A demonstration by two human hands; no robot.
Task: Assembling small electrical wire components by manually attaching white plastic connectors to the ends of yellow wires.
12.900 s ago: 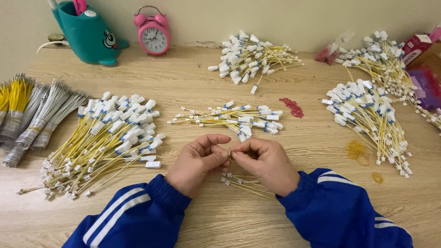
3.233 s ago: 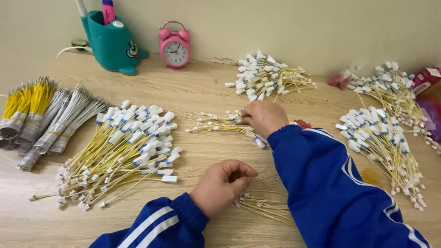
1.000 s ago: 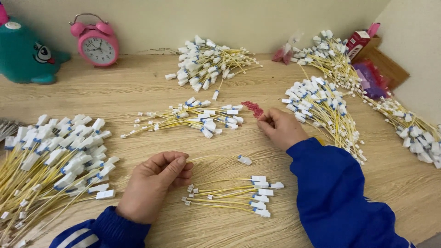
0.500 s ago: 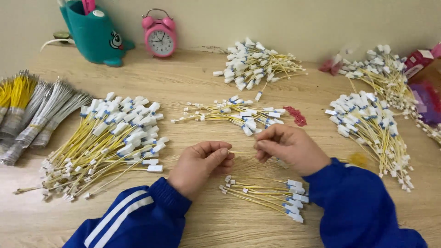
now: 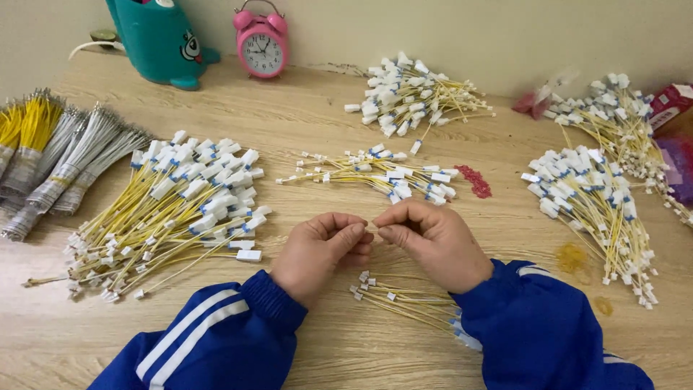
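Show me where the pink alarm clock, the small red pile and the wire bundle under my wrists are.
pink alarm clock (image 5: 263, 51), head view, on its white dial.
small red pile (image 5: 476, 181), head view, on its middle.
wire bundle (image 5: 404, 301), head view, on the yellow wires between the two sleeves.

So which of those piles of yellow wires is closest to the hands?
The small bundle on the table just below the right hand, partly tucked under the blue sleeve. Every other pile lies farther out, left, right, or toward the wall.

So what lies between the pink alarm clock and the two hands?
In the head view, a small pile of yellow wires lies between the pink alarm clock and the hands.
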